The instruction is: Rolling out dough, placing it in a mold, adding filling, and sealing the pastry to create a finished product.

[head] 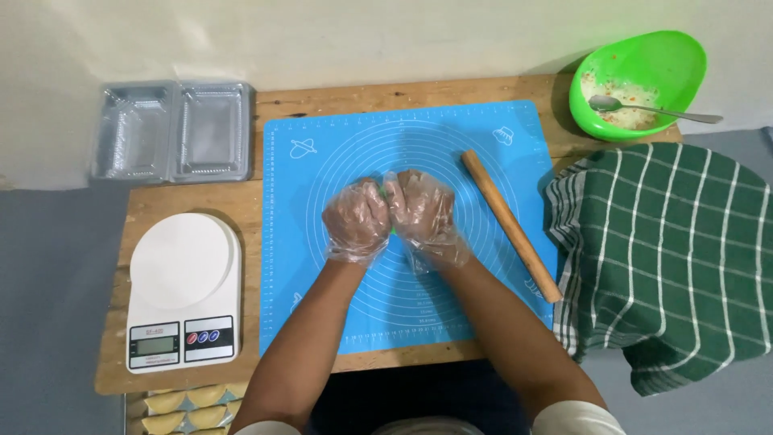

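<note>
A: What's hard to make out here?

B: Mostly what sits between the hands. The left hand (356, 219) and the right hand (425, 216), both in thin clear plastic gloves, are pressed knuckle to knuckle at the middle of the blue silicone pastry mat (338, 322). Their fingers are curled in tight around a small bright green thing (390, 211), of which only a sliver shows in the seam between them. Its shape I cannot tell.

A: Anything cut off?

B: At seven o'clock, a tray of pale folded crescent pastries (187, 409) runs off the bottom edge. The person's body is cropped at six.

A: And around the mat?

B: A plain wooden rolling pin (510, 225) lies slantwise on the mat at three o'clock from the hands, apart from them. A white digital kitchen scale (183, 292) sits at eight o'clock. Two clear plastic hinged containers (172, 130) are at ten. At one o'clock a lime-green plastic bowl (668, 56) holds smeared filling and a metal spoon (652, 108). A dark green cloth with white stripes (668, 258) is heaped at three.

A: The surface?

B: A worn wooden tabletop (193, 201) against a pale wall (322, 32), with grey floor either side.
</note>
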